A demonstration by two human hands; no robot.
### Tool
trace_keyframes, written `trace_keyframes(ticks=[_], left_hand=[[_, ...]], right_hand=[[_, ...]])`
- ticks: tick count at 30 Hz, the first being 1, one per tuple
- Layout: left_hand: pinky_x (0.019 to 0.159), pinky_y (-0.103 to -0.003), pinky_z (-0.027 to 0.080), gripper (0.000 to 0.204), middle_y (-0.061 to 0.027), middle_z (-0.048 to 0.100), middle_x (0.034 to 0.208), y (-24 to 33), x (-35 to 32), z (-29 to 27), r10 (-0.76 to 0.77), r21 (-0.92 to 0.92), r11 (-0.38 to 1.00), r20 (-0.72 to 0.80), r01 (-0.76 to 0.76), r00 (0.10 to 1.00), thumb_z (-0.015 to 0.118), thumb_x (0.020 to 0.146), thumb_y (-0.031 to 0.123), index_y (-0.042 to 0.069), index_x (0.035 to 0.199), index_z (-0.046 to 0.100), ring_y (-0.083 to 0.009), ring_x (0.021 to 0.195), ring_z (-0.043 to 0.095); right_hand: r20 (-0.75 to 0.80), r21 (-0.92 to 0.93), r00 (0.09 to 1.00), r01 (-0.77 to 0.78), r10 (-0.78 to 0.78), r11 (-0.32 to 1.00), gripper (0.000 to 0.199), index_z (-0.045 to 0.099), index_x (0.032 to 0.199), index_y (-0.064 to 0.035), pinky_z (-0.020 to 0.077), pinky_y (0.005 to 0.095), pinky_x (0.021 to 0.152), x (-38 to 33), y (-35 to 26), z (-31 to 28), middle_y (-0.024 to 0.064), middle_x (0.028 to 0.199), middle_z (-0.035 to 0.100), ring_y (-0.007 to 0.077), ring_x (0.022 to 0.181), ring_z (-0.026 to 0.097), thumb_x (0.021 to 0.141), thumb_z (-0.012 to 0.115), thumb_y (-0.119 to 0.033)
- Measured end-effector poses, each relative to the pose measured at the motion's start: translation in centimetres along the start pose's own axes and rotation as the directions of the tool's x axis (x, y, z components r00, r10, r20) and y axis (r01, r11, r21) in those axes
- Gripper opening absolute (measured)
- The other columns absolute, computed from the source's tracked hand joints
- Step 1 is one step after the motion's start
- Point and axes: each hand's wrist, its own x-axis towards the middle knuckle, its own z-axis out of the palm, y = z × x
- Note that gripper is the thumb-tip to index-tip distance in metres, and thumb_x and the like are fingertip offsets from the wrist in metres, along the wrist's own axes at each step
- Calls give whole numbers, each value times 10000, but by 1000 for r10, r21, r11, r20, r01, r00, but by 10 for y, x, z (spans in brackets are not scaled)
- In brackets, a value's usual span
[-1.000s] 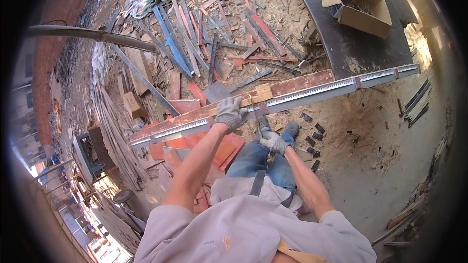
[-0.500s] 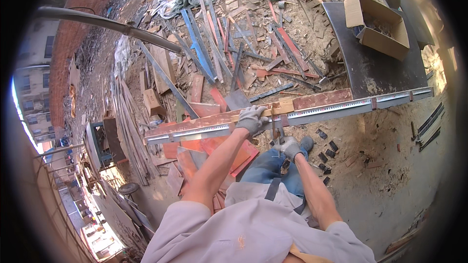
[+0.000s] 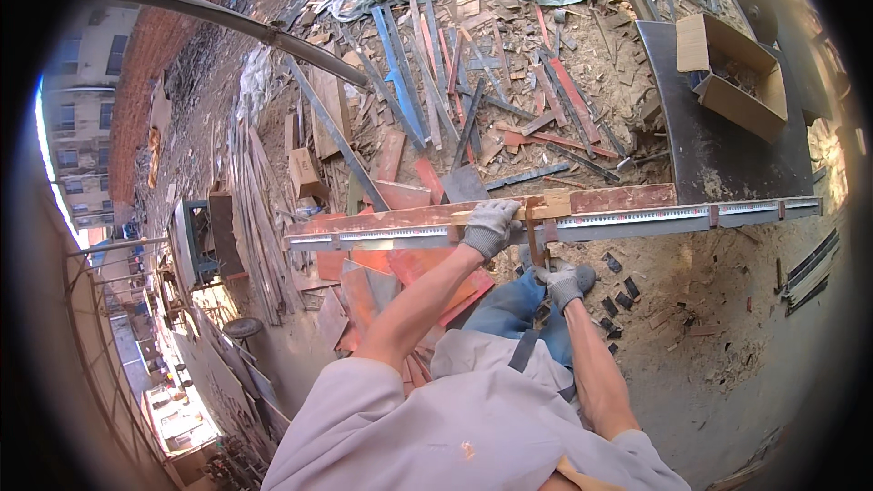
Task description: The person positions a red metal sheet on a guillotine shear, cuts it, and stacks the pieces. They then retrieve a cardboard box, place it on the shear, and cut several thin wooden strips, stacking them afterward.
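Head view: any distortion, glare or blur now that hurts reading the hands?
Head view, rim: black corners, and the metal pole looks bowed, probably fisheye; head view, lower left: bright background washed out; head view, centre: gloved left hand and right hand evenly lit, outlines readable; measuring strip marks too fine to read reliably.
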Motion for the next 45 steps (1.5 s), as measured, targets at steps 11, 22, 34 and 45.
trace_keyframes(ticks=[11,22,34,45], left_hand=[[1012,-494,493,472,-135,707,1257,8,60,23,47,60,997,57,-51,997,703,911,320,127,1334,623,-336,1193,660],[1101,-498,452,441,-163,667,1406,18,69,48,170,129,979,-92,-157,981,639,980,289,60,1356,622,-361,1300,627],[922,-382,565,427,-154,748,1199,118,88,-34,115,-394,883,-347,-256,931,707,981,204,20,1363,656,-286,1054,730],[1093,-373,463,939,-94,576,1426,192,51,-117,119,-959,87,277,268,953,914,798,331,0,1528,425,-207,1303,560]], right_hand=[[-14,-598,998,-52,54,799,380,772,954,-70,577,380,802,65,-40,-62,144,919,751,274,837,728,741,863,-372],[119,-169,979,-146,167,975,414,765,1116,-78,559,377,845,66,-33,-76,138,905,764,241,912,732,815,783,-363],[6,-269,984,171,-176,948,489,692,1320,-50,557,360,841,-43,-182,-107,199,1035,776,253,897,726,921,767,-322],[84,-604,782,533,-618,593,216,776,1138,-80,590,416,747,-117,-277,-131,198,956,760,345,887,758,975,707,-204]])
